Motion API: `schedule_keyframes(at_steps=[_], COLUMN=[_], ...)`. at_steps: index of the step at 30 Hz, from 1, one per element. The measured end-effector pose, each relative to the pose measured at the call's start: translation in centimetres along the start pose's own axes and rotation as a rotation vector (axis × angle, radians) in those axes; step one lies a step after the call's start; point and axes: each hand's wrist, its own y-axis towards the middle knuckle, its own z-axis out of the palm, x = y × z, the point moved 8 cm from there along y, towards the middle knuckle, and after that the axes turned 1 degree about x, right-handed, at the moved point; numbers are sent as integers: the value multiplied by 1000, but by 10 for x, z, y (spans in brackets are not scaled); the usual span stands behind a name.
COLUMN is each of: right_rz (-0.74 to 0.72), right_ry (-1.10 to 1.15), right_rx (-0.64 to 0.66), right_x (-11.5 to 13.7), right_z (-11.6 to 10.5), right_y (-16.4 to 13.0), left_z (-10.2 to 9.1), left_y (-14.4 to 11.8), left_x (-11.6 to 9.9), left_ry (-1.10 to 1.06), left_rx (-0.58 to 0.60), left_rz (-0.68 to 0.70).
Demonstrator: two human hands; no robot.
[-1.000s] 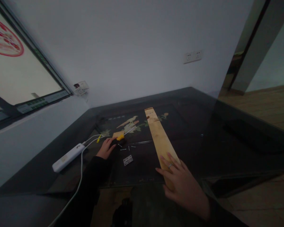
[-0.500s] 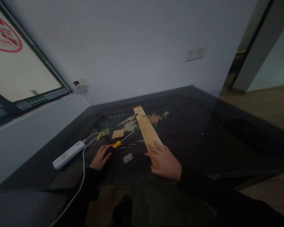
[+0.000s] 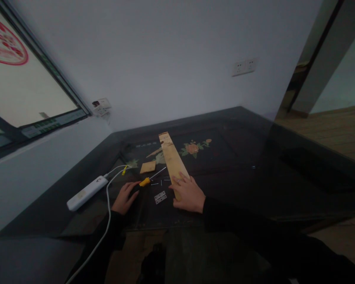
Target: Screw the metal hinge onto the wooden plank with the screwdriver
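My left hand (image 3: 126, 197) is closed round the dark handle of a screwdriver (image 3: 145, 182). Its yellow collar and thin shaft point away to the right, toward a small square wood piece (image 3: 148, 167). My right hand (image 3: 189, 192) grips the near end of a long, pale wooden board (image 3: 172, 156), thumb on the near edge and fingers across the top. The board lies flat on the table, its far end leaning left. Between my hands lie a metal hinge (image 3: 160, 197) and several small screws (image 3: 161, 182).
A white power strip (image 3: 87, 193) stands left on the dark table (image 3: 225, 201), its white cable (image 3: 108, 221) crossing my left sleeve. A small metal piece (image 3: 253, 167) lies to the right. Wall sockets (image 3: 244, 67) sit above the table's back edge.
My right hand has slid the board to the left and slightly away from me, closer to the screws. My left hand and the screwdriver have hardly moved.
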Motion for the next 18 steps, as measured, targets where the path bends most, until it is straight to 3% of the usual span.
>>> schedule_keyframes(at_steps=[8,18], right_rz=[2,25], right_ry=[-2,-15], right_rx=[0,-9], right_x=[15,25], right_z=[9,13], right_y=[20,35], left_z=[-1,1], left_y=[-7,-4], left_x=[-9,-22], left_ry=[114,139], left_rx=[-120,-136], left_rz=[-38,-37])
